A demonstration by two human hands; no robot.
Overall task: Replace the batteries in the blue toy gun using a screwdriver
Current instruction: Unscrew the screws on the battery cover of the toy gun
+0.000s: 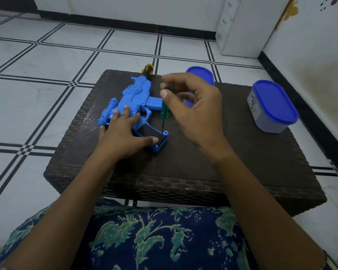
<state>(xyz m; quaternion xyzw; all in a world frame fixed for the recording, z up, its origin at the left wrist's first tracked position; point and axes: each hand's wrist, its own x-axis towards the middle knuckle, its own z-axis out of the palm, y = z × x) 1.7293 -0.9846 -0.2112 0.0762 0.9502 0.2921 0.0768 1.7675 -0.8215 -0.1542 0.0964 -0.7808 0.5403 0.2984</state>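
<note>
Your left hand point(123, 131) lies flat on the blue toy gun point(133, 106), pinning it on its side to the dark woven table point(242, 152). Your right hand point(191, 106) pinches the green screwdriver point(164, 108) by its handle top, tip down at the butt of the gun's grip. Held that high, the tip could tilt and slip out, chewing the screw or jabbing your left thumb just beside it.

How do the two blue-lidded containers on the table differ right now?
The near container stands in full view at the table's right edge, while the far container is mostly hidden behind the right hand. The near container's clear, labelled wall shows; the far container shows little beyond its lid. The near one looks larger in the picture. Both carry matching blue rounded lids, closed.
</note>
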